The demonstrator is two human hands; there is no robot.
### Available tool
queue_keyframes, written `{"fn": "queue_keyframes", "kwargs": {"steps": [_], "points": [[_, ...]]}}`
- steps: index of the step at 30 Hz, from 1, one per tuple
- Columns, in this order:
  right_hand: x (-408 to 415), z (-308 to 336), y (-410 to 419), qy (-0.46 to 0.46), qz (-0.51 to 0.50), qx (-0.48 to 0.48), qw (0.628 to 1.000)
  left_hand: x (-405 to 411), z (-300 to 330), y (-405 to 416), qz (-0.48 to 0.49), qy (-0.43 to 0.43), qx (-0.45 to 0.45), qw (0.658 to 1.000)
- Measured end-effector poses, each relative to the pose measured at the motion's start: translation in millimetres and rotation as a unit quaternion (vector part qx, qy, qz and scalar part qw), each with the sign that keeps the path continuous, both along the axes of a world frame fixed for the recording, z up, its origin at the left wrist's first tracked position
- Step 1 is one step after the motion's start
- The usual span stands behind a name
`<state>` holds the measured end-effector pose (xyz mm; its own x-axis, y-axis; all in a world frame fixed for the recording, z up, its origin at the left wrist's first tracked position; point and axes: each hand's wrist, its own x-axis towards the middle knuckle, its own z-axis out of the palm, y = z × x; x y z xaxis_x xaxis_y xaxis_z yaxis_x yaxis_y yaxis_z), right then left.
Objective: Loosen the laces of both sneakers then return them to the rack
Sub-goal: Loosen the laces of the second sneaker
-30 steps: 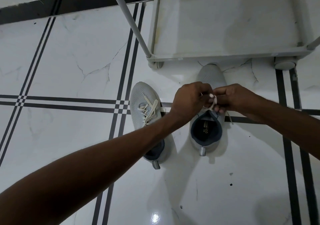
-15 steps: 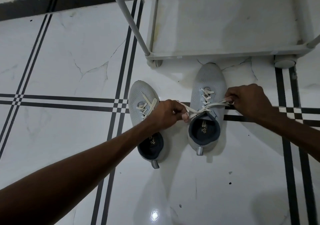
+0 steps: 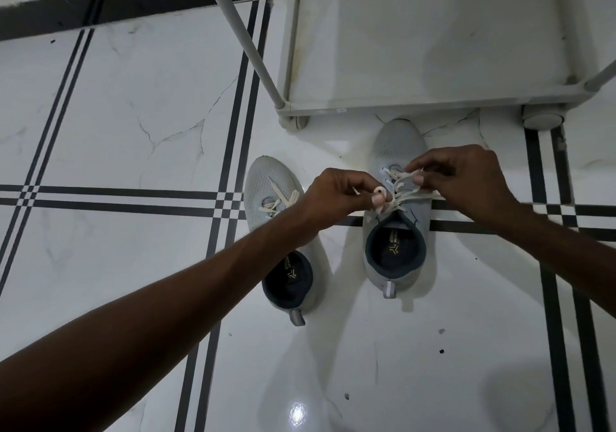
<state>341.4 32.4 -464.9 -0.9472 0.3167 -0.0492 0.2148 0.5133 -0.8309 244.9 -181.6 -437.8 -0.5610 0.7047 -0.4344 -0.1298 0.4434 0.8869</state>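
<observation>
Two grey sneakers stand side by side on the tiled floor, toes pointing at the rack. The left sneaker (image 3: 266, 178) has loose cream laces and my left forearm crosses its middle. Over the right sneaker (image 3: 398, 141), my left hand (image 3: 336, 195) pinches one cream lace end at the eyelets. My right hand (image 3: 466, 181) pinches the laces (image 3: 400, 195) higher up near the tongue. Both hands are closed on the lace. The white shoe rack (image 3: 433, 31) stands just beyond the toes, and its bottom shelf holds nothing.
A slanted rack post (image 3: 243, 38) runs down to the rack's front left corner. A round rack foot (image 3: 541, 118) sits at the right. The white marble floor (image 3: 133, 98) has black stripe lines and a dark border along the wall at top left.
Half a second ago my hands held the lace ends pulled wide apart. Both hands have moved back in over the right sneaker's eyelets, gripping the laces there.
</observation>
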Motion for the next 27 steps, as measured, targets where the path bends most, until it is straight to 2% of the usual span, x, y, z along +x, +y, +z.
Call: {"fn": "queue_keyframes", "kwargs": {"steps": [4,5,7,8,9,10,13,15,19,22,27], "points": [[4.4,0.2,10.2,-0.002,0.079,0.130,0.988,-7.9,4.3,-8.6,-0.122,0.182,-0.085,0.972],[5.8,-2.0,12.2,0.002,0.095,0.157,0.983,-8.2,2.7,-11.8,-0.133,0.262,-0.103,0.950],[9.0,-7.8,14.7,0.006,0.122,0.222,0.967,-5.4,-1.9,-17.5,-0.153,0.448,-0.136,0.870],[10.4,-11.1,14.2,0.003,0.129,0.256,0.958,-2.0,-4.1,-19.1,-0.158,0.500,-0.154,0.838],[11.2,-14.2,12.5,0.005,0.134,0.279,0.951,1.8,-6.8,-19.4,-0.160,0.517,-0.174,0.823],[11.7,-16.3,10.0,0.013,0.142,0.294,0.945,5.6,-9.3,-18.4,-0.158,0.500,-0.193,0.829],[11.0,-17.0,1.8,0.045,0.183,0.287,0.939,14.7,-12.5,-10.8,-0.106,0.341,-0.244,0.902],[12.6,-15.0,-2.7,0.047,0.175,0.257,0.949,20.8,-12.7,-4.3,-0.070,0.280,-0.252,0.924],[20.8,-23.3,-3.1,0.021,0.114,0.234,0.965,31.7,-12.7,0.8,0.003,0.244,-0.235,0.941],[20.0,-29.5,0.8,0.014,0.127,0.214,0.969,39.1,-14.1,6.5,0.044,0.244,-0.222,0.943],[19.8,-31.5,1.0,0.012,0.114,0.196,0.974,42.6,-9.9,6.1,0.045,0.219,-0.194,0.955]]}}
